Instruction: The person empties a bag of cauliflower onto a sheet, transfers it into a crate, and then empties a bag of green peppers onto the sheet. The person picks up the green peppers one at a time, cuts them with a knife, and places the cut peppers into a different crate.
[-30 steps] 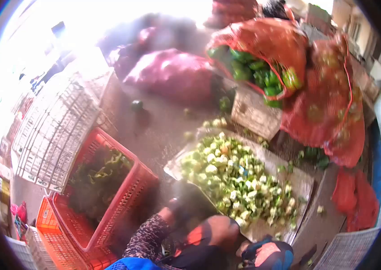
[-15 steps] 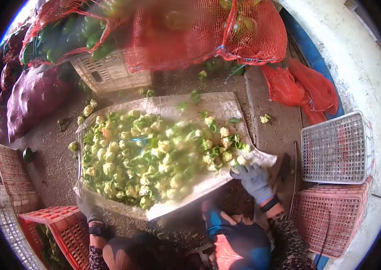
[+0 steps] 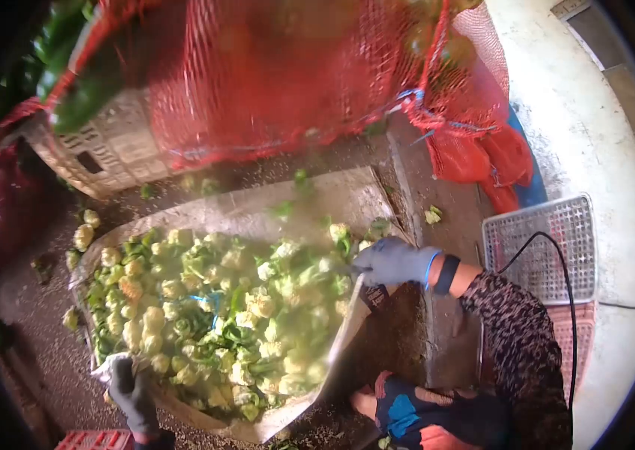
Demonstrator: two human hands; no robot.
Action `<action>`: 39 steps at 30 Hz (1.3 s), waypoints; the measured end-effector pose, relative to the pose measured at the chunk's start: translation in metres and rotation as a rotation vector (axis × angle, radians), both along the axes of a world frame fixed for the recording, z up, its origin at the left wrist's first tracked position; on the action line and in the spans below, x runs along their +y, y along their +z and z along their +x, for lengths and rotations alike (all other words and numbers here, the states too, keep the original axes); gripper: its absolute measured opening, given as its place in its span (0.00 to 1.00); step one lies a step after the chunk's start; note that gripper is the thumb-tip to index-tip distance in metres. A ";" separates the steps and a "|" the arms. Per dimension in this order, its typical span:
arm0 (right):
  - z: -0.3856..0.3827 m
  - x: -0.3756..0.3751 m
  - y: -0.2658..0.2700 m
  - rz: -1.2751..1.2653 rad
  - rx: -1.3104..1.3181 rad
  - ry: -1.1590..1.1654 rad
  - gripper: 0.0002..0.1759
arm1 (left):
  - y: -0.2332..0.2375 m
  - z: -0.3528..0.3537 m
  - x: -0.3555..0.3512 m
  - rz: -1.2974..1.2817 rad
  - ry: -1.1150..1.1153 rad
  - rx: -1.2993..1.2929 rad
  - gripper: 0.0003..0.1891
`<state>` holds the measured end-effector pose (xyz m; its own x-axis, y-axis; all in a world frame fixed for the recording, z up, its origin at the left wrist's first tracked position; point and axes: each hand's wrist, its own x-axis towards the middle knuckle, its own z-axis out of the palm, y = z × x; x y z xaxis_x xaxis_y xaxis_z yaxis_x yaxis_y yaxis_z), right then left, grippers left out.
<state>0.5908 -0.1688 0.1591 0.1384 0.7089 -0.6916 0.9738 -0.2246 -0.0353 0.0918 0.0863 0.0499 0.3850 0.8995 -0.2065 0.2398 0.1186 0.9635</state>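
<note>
A pale woven sheet [image 3: 220,206] lies on the floor, heaped with many yellowish-white and green vegetable pieces [image 3: 154,321] that look like pepper cores. At its near left corner, my gloved left hand [image 3: 134,397] is closed on the edge, thumb on top. My gloved right hand [image 3: 396,261] grips the right edge, which is lifted and folded inward. The sheet's near rim is curled up around the heap. A scrap of blue string [image 3: 209,304] lies among the pieces.
Red mesh sacks [image 3: 280,82] hang over the far side beside a beige crate [image 3: 119,142]. To the right stand a grey crate [image 3: 542,244], a pink crate [image 3: 574,330] and a black cable [image 3: 571,300]. A red crate [image 3: 94,440] is at the lower left. Seeds litter the floor.
My right hand has moved up and left, lifting the sheet's right edge inward. My left hand now shows a clear hold on the near left corner. The view has tilted and come closer.
</note>
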 end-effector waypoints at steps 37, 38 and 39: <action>0.160 -0.170 -0.069 0.498 0.168 -1.273 0.16 | -0.011 -0.071 -0.072 -0.159 0.469 0.080 0.23; 0.129 -0.141 -0.036 0.484 0.128 -0.827 0.17 | 0.002 -0.058 -0.071 -0.224 0.523 0.029 0.21; 0.096 -0.103 -0.002 0.470 0.090 -0.384 0.18 | 0.005 -0.049 -0.067 -0.247 0.571 0.010 0.21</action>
